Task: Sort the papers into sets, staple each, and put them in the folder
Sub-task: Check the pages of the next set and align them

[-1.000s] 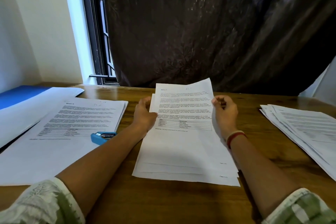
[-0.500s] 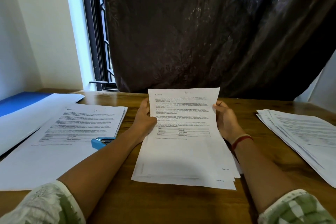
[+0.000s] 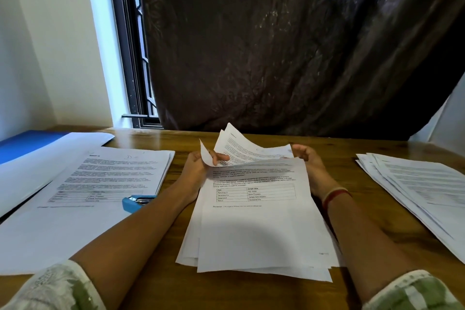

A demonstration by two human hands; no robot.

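Obs: sheaf between my hands, upright 0.5 s ago, top sheets now fanned back. My left hand pinches a top-left corner; right hand curls round the right edge. Judged: still sorting; stapler, left of my wrist, unused.

You're in a plain home room used as an office: wooden surface, barred window, dark curtain, stacks of papers and a stapler.

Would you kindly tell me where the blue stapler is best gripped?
Take the blue stapler across its two long sides, coming down from above: it lies flat on the left paper stack, its long sides clear, with the left forearm close by its right end.
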